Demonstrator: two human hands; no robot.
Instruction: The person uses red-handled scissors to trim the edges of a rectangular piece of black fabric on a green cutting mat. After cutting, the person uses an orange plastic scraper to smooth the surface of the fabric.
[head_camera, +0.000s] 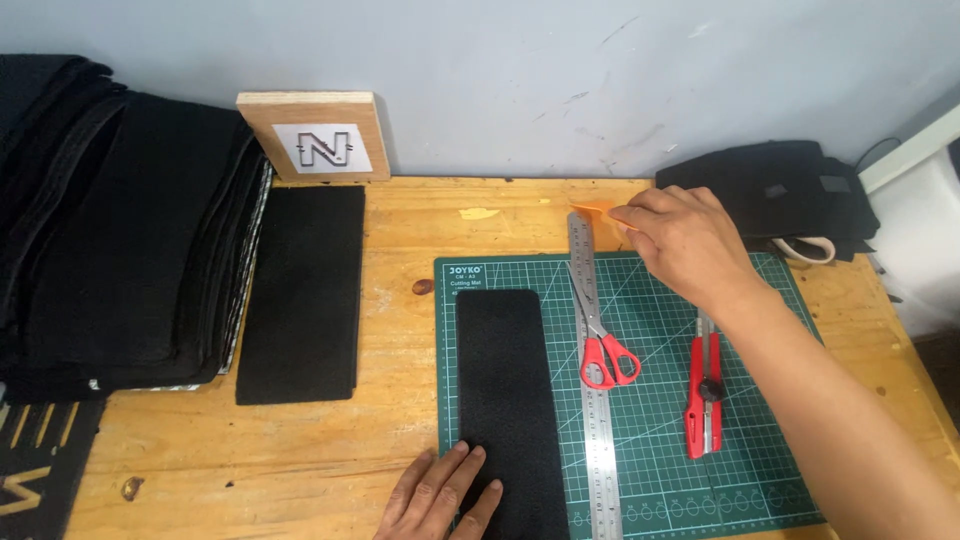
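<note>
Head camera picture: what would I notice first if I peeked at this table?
Probably the green cutting mat on the wooden table, with red-handled scissors lying across a steel ruler. A red utility knife lies beside them. The left hand presses a black felt strip, while the right hand pinches something small and orange.

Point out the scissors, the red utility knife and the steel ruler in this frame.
scissors (608, 362), head view, on the red handle loops.
red utility knife (703, 405), head view, on the middle of its body.
steel ruler (600, 450), head view, on its bare lower length.
</note>
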